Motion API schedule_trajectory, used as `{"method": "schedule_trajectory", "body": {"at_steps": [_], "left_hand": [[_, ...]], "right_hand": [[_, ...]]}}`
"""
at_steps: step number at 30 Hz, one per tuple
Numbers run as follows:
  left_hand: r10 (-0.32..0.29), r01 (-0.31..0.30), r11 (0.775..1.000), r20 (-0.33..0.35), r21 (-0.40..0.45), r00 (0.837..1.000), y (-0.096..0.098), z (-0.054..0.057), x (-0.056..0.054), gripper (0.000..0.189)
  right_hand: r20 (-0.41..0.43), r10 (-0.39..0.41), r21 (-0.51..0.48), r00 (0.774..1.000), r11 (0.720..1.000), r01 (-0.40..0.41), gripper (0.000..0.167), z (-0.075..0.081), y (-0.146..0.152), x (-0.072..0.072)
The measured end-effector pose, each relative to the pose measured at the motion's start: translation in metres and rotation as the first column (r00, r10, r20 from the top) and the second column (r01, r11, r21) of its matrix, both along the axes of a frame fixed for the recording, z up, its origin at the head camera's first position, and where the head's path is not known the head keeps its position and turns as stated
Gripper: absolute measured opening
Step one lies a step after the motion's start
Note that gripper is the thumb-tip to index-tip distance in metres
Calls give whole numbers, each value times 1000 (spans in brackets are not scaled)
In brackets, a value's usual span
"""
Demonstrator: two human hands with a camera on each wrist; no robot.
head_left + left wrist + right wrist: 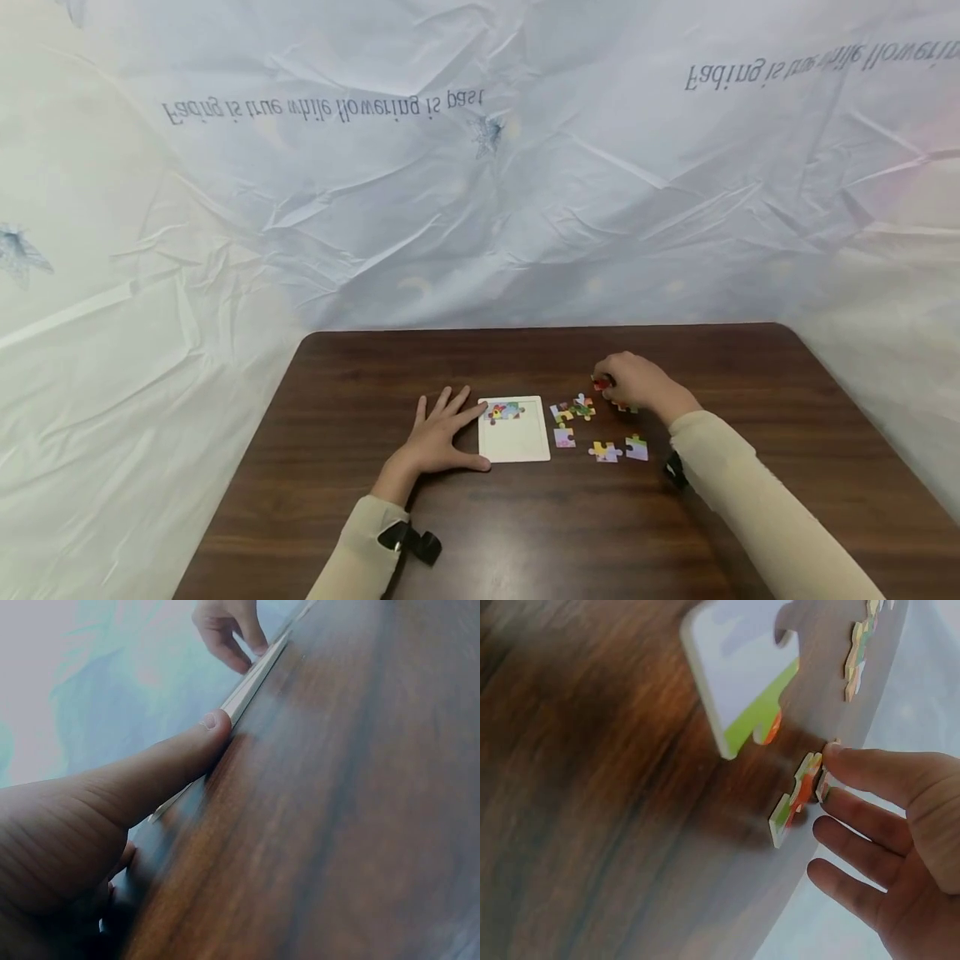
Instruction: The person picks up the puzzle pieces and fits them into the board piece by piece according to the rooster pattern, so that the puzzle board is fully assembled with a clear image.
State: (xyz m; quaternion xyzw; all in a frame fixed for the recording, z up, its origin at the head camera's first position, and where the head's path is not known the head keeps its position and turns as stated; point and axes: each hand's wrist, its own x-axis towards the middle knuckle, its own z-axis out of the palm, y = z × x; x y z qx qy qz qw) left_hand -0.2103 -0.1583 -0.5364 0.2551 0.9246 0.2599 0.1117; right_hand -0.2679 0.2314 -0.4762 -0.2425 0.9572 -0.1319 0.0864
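Note:
A white square puzzle tray [517,442] lies on the table, with a few joined colourful pieces [504,412] in its upper left part. My left hand [437,439] rests spread at the tray's left side; index finger and thumb touch its edge. In the left wrist view, the thumb [191,746] presses along the tray's rim [259,675]. Over to the right, my right hand [637,383] pinches a reddish puzzle piece [602,384] between thumb and index finger. Another puzzle piece [784,814] lies by those fingertips in the right wrist view, its far part overlapped by the pinched one.
Several loose puzzle pieces lie between tray and right hand, among them a lilac one [564,437], a yellow and lilac one [606,452] and a lilac and green one [637,447]. A pale printed sheet [480,208] hangs behind the dark wooden table [360,367].

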Motion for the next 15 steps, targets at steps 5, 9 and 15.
{"method": "schedule_trajectory", "body": {"at_steps": [5,9,15], "left_hand": [[-3,3,1000,2,2,1000,-2,1,1,102],[-2,2,1000,11,4,1000,-2,2,1,102],[1,-1,1000,1,3,1000,-1,2,1,101]], "right_hand": [[2,-16,-9,1000,1000,16,26,0,0,0],[-12,-16,-7,1000,1000,16,26,-2,3,2],[-65,2,-19,998,1000,-3,24,-5,6,3]]}}
